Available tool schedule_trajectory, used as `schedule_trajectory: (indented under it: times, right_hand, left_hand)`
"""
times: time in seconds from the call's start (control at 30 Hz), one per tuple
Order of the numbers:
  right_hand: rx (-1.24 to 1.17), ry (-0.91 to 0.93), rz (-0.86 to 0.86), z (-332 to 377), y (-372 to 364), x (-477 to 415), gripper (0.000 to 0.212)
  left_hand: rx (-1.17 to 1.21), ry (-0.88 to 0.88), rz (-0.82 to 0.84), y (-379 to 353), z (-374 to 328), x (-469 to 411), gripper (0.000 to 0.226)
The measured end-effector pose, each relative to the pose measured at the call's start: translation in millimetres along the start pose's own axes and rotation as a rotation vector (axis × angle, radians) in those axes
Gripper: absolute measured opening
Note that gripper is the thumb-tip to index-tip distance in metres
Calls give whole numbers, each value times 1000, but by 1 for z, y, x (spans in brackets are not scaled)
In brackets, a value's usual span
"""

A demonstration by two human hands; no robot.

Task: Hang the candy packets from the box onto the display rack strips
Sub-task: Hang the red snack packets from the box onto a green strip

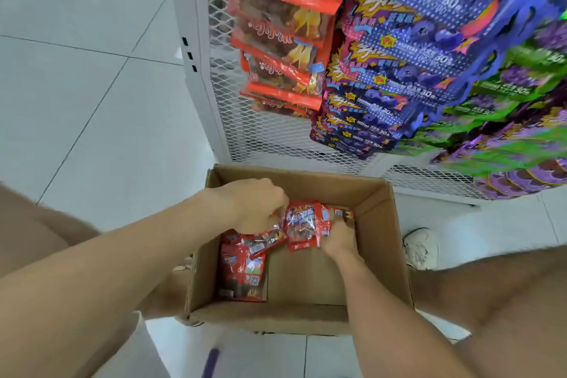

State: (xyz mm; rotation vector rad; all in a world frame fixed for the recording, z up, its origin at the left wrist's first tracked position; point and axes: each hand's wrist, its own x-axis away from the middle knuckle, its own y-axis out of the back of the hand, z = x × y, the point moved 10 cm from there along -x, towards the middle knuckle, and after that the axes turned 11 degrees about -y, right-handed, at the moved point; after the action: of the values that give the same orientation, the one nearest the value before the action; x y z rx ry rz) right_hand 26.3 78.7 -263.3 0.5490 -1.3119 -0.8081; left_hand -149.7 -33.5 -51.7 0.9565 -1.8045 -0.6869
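An open cardboard box (pixel 389 242) stands on the floor below the white mesh display rack (pixel 245 129). Both my hands are inside it. My right hand (pixel 339 241) grips a small stack of red candy packets (pixel 302 225) held upright near the box's back wall. My left hand (pixel 256 207) has its fingers curled down onto the left edge of that stack and onto loose packets beneath. More red packets (pixel 242 270) lie flat in the box's left part. On the rack hang rows of red-orange packets (pixel 282 40), blue-purple packets (pixel 399 55) and green-purple packets (pixel 515 120).
The white tiled floor (pixel 92 86) stretches to the left of the rack. My shoe (pixel 422 247) stands right of the box, and my knees frame it on both sides. A purple object (pixel 211 362) lies on the floor in front of the box.
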Motion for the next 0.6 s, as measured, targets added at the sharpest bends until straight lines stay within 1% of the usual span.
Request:
schedule_trajectory:
  times: [0.1,0.13,0.17,0.2,0.27,0.33,0.4,0.47,0.53,0.6]
  right_hand:
    - [-109,10,17,1,-19,-5,79]
    - [-105,25,21,1,-25,-8,86]
    - [-42,40,-3,-1,-30,-14,90]
    - [75,48,-59,-2,-30,-17,89]
    - [287,47,-178,-4,-26,-18,78]
    - [373,58,-240,-5,-23,-16,65]
    - [382,85,-264,-5,-18,-13,57]
    - [260,61,-204,-8,-10,-9,45]
    - [-12,29,-111,-5,7,-3,38]
    - [-253,52,-54,11,31,9,37]
  left_hand:
    - [-17,13,90,-22,5,-8,21]
    - [-31,8,107,-25,5,-11,21]
    - [-47,3,119,-28,6,-12,22]
    - [-56,-1,118,-30,6,-14,22]
    - [-57,-2,103,-30,7,-15,23]
    - [-46,0,88,-28,7,-17,21]
    - [-31,8,89,-27,7,-17,19]
    - [-22,13,108,-27,8,-18,18]
    - [-9,19,116,-26,8,-20,18]
    - [-1,20,95,-21,9,-23,21]
